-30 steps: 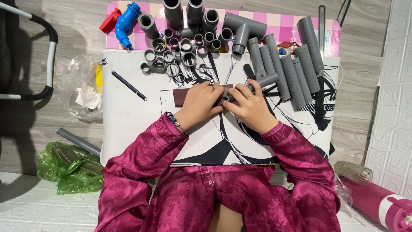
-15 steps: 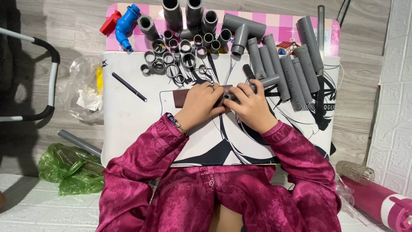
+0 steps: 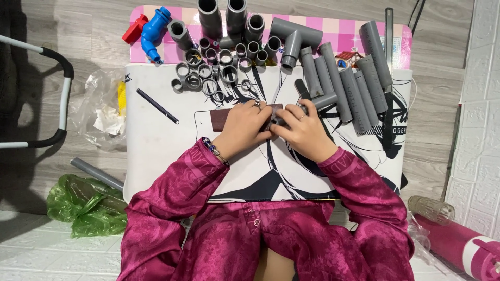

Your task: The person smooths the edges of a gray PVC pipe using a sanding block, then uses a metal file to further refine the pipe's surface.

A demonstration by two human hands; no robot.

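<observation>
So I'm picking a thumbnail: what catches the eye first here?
The magenta sleeves, low in the picture, lead up to both hands, left and right, pressed on a brown block at the board's middle. Beyond them, grey pipes crowd the far edge beside a blue valve.

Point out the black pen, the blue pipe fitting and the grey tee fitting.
black pen [image 3: 157, 105], head view, middle of its barrel.
blue pipe fitting [image 3: 154, 32], head view, on its bend.
grey tee fitting [image 3: 298, 36], head view, where the branch meets the run.
</observation>
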